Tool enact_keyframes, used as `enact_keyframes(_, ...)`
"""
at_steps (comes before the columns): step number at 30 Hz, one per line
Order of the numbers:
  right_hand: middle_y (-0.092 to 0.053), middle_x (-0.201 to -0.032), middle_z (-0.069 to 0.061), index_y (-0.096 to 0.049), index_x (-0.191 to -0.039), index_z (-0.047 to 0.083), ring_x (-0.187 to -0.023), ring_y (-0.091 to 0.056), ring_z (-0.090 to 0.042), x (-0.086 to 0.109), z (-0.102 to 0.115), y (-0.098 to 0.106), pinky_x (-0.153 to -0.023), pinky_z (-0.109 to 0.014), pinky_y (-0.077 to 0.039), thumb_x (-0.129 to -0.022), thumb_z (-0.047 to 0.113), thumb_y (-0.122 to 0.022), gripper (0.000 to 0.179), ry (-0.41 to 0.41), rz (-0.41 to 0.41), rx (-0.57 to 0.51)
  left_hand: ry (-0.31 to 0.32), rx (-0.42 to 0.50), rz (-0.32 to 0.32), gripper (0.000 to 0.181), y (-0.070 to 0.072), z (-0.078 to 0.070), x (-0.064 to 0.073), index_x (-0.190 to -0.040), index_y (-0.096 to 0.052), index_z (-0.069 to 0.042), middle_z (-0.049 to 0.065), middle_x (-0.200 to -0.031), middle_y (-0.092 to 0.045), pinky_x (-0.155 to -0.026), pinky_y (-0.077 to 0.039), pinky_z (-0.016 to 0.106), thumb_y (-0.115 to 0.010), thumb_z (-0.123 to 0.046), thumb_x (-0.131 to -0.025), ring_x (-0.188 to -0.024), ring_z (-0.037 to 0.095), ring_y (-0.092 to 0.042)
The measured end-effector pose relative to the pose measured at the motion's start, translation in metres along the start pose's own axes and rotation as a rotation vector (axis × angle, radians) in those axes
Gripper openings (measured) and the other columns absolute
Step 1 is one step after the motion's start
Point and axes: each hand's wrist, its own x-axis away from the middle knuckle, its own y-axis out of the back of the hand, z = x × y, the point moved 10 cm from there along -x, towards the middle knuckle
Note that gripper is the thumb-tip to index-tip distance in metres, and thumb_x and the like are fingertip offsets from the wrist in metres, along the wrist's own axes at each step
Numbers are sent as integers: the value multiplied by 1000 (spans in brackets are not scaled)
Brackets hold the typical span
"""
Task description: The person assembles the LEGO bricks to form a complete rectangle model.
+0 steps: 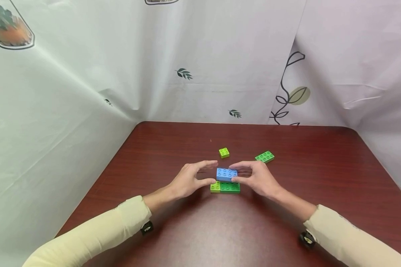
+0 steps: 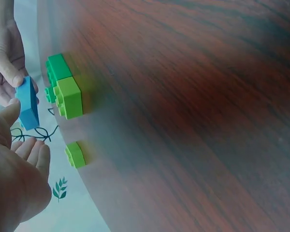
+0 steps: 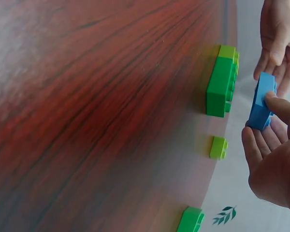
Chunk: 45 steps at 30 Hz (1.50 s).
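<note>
Head view: the right hand (image 1: 258, 178) pinches one end of the blue block (image 1: 226, 175), with the thumb on one side and the fingers on the other. The left hand (image 1: 187, 180) is by the other end. Its thumb and fingers are spread wide apart, and it does not seem to hold anything. I can't tell if its thumb touches the blue block.

The blue block is up in the air, with its bumps on top. Both wrist views show it off the table (image 1: 200, 230).

Near the hands, a yellow-green block (image 1: 215, 187) and a long green block (image 1: 230, 188) sit end to end and touch, making one row. So that part looks done. The blue block is not on the row yet.

Two more blocks lie loose farther back: a little lime block (image 1: 224, 152) and another green block (image 1: 265, 157), well apart. If every block is to be used, I'd say the work is only partway, with three left to add.
</note>
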Motion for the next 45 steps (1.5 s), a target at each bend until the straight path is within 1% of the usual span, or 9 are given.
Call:
enact_keyframes(3, -77, -119, -15, -76, -125, -2, -106, -77, -29, -1, 2, -5, -91, -39, -60, -87, 5, -88, 41, 18, 9, -3, -21, 12, 5, 56, -1, -3, 0, -145, -65, -8, 3, -142, -68, -102, -56, 45, -85, -15, -93, -123, 25, -70)
enact_keyframes(6, -77, -119, -15, -76, -125, -1, -106, -77, -28, -2, 3, -9, -91, -39, -60, -86, 4, -88, 41, 23, 15, -5, -22, 21, 10, 51, -2, -3, 0, -142, -67, -8, 2, -139, -70, -101, -57, 44, -84, -14, -94, -121, 22, -71)
enact_keyframes(9, -77, -118, -14, -76, -125, -1, -106, -77, -28, -2, 3, -12, -91, -39, -60, -86, 3, -89, 41, 20, 19, -9, -22, 26, 8, 47, -3, -1, 0, -139, -69, -7, 2, -135, -72, -99, -58, 40, -83, -11, -94, -118, 18, -72)
enact_keyframes(13, -77, -117, -13, -77, -124, -1, -105, -77, -27, -3, 2, -16, -91, -39, -60, -85, 4, -89, 41, 19, 27, -6, -19, 13, 8, 45, -3, 2, 1, -138, -69, -5, 3, -131, -74, -97, -58, 33, -82, -9, -95, -114, 13, -73)
enact_keyframes(20, -77, -118, -10, -77, -123, 2, -105, -77, -24, -2, 2, -22, -91, -41, -61, -85, 6, -90, 40, 20, 47, 48, -21, -5, 10, 43, -6, 6, 5, -135, -71, -5, 2, -127, -76, -96, -58, 31, -82, -7, -94, -111, 12, -74)
enact_keyframes(24, -77, -119, -10, -78, -123, 4, -105, -76, -24, -3, 1, -25, -91, -41, -61, -85, 7, -90, 39, 29, 53, 75, -22, -9, 10, 42, -8, 9, 7, -134, -71, -6, 2, -125, -76, -95, -57, 27, -82, -7, -94, -110, 11, -74)
enact_keyframes(30, -78, -118, -9, -79, -122, 6, -105, -76, -22, -3, -2, -28, -91, -43, -61, -86, 10, -90, 38, 36, 58, 101, -16, -8, 16, 41, -10, 11, 9, -134, -71, -6, 3, -124, -76, -95, -58, 29, -82, -6, -95, -110, 12, -74)
enact_keyframes(36, -78, -116, -8, -79, -121, 6, -104, -76, -21, -3, -2, -29, -91, -43, -61, -86, 10, -90, 37, 39, 56, 121, -28, -13, 12, 42, -10, 10, 9, -134, -71, -6, 4, -123, -77, -95, -58, 30, -82, -6, -94, -109, 13, -74)
enact_keyframes(45, -79, -115, -8, -79, -121, 6, -103, -76, -20, -2, -1, -29, -90, -43, -61, -86, 9, -90, 37, 46, 54, 127, -2, -19, 21, 42, -12, 12, 9, -134, -71, -8, 3, -125, -76, -96, -57, 27, -83, -7, -94, -111, 10, -73)
